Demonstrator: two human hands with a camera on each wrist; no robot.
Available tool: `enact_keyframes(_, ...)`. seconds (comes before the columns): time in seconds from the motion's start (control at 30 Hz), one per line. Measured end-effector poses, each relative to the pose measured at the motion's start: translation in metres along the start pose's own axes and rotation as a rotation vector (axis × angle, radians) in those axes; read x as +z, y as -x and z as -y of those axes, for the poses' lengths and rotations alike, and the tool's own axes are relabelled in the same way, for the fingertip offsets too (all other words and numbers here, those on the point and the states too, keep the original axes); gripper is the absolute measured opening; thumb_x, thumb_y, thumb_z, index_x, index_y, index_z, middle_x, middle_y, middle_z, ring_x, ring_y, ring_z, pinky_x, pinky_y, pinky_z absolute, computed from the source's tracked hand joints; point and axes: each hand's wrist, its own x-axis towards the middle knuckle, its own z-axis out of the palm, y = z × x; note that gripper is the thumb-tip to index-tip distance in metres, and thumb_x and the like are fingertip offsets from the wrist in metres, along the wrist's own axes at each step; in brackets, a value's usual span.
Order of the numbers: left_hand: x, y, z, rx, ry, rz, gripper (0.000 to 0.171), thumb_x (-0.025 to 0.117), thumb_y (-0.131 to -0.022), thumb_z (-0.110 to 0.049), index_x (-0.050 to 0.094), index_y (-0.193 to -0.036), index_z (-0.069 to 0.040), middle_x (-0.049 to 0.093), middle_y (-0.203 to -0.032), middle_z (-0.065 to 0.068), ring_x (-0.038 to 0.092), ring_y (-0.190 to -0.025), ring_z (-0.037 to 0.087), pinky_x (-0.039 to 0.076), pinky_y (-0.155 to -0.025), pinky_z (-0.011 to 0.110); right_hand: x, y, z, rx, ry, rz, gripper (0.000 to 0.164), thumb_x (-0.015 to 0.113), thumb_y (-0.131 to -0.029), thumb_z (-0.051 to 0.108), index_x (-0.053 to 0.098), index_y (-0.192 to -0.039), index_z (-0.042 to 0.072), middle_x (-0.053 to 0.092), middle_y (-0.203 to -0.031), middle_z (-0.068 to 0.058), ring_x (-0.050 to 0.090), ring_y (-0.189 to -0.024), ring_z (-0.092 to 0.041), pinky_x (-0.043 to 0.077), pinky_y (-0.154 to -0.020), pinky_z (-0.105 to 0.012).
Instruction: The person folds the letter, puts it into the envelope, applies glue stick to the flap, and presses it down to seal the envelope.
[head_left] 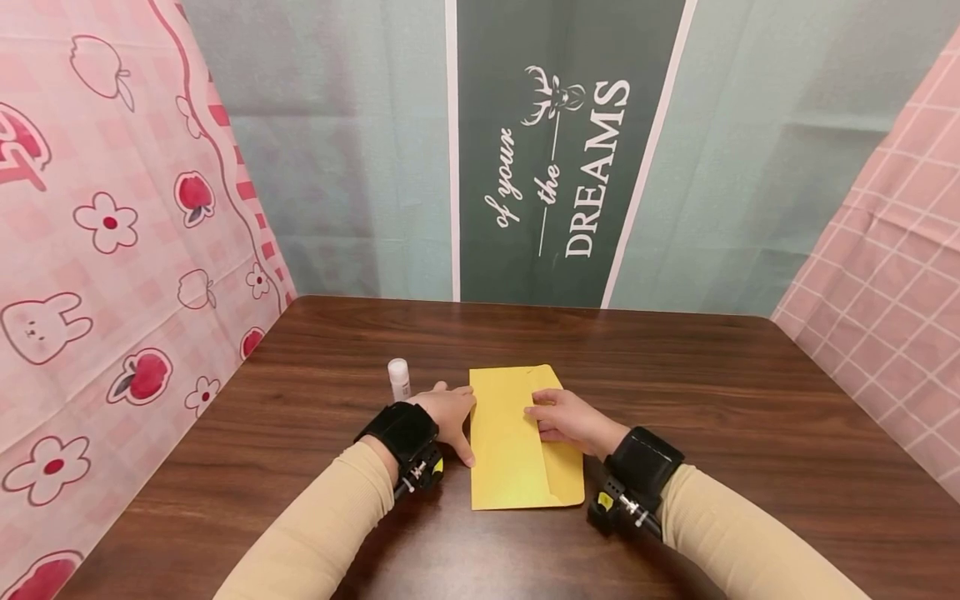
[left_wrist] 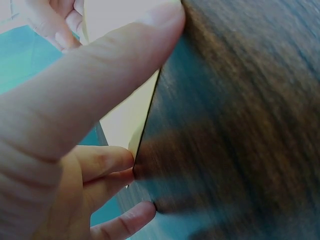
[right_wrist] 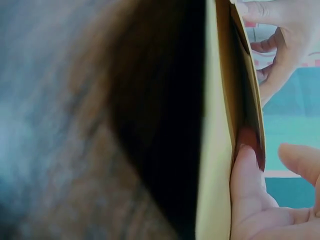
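Observation:
A yellow paper envelope (head_left: 504,450) lies on the table, its flap (head_left: 566,475) unfolded on the right. My left hand (head_left: 450,414) rests at its left edge, thumb and fingers spread; in the left wrist view, the thumb (left_wrist: 165,17) and fingertips (left_wrist: 125,159) touch that edge. At the mouth on the right side, my right hand (head_left: 572,421) holds the upper layer. In the right wrist view, fingers (right_wrist: 246,172) reach in between the layers, and the thumb (right_wrist: 299,156) stands above the upper one. The fingertips inside are partly hidden.
A white capped glue stick (head_left: 399,379) stands upright just beyond my left wrist. The dark wooden table (head_left: 720,400) is bordered by pink patterned cloth (head_left: 150,250) on the left, a pink checked one (head_left: 892,250) on the right and a green lettered curtain (head_left: 525,267) behind.

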Motion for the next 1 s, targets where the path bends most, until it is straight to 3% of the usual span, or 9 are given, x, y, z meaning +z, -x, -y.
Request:
enact_keyframes(0.33, -0.0002, 0.0003, -0.0002, 0.001, -0.009, -0.006, 0.093, 0.082, -0.062, -0.052, 0.045, -0.137, -0.013, 0.034, -0.147, 0.002, 0.038, -0.120, 0.027, 0.040, -0.094, 0.037, 0.0024, -0.0048, -0.0015, -0.014, 0.058, -0.062, 0.055, 0.060, -0.090, 0.006, 0.033, -0.135, -0.010, 0.052, -0.122, -0.023, 0.060, -0.097, -0.025, 0.048, -0.085, -0.040)
enact_keyframes(0.8, 0.0003, -0.0016, 0.0011, -0.003, -0.015, 0.001, 0.095, 0.081, -0.061, -0.053, 0.044, -0.139, -0.013, 0.033, -0.148, 0.002, 0.037, -0.122, 0.027, 0.038, -0.096, 0.037, 0.0072, -0.0032, 0.0033, 0.001, 0.128, -0.070, 0.062, 0.061, -0.088, 0.004, 0.029, -0.139, -0.009, 0.048, -0.127, -0.024, 0.058, -0.100, -0.026, 0.047, -0.086, -0.042)
enact_keyframes(0.9, -0.0002, -0.0008, 0.0001, -0.010, -0.010, 0.004, 0.094, 0.082, -0.061, -0.053, 0.045, -0.138, -0.013, 0.033, -0.148, 0.002, 0.038, -0.120, 0.027, 0.039, -0.095, 0.037, 0.0076, -0.0039, 0.0034, -0.014, 0.181, -0.082, 0.062, 0.061, -0.087, 0.004, 0.029, -0.139, -0.009, 0.055, -0.114, -0.021, 0.059, -0.091, -0.023, 0.050, -0.081, -0.039)
enact_keyframes(1.0, -0.0003, -0.0006, -0.0009, -0.016, -0.011, 0.007, 0.093, 0.081, -0.061, -0.054, 0.046, -0.137, -0.014, 0.034, -0.148, 0.001, 0.038, -0.118, 0.025, 0.040, -0.094, 0.036, 0.0090, -0.0032, 0.0053, -0.078, 0.412, -0.112, 0.062, 0.064, -0.087, 0.007, 0.033, -0.138, -0.008, 0.060, -0.086, -0.016, 0.056, -0.069, -0.019, 0.050, -0.064, -0.031)
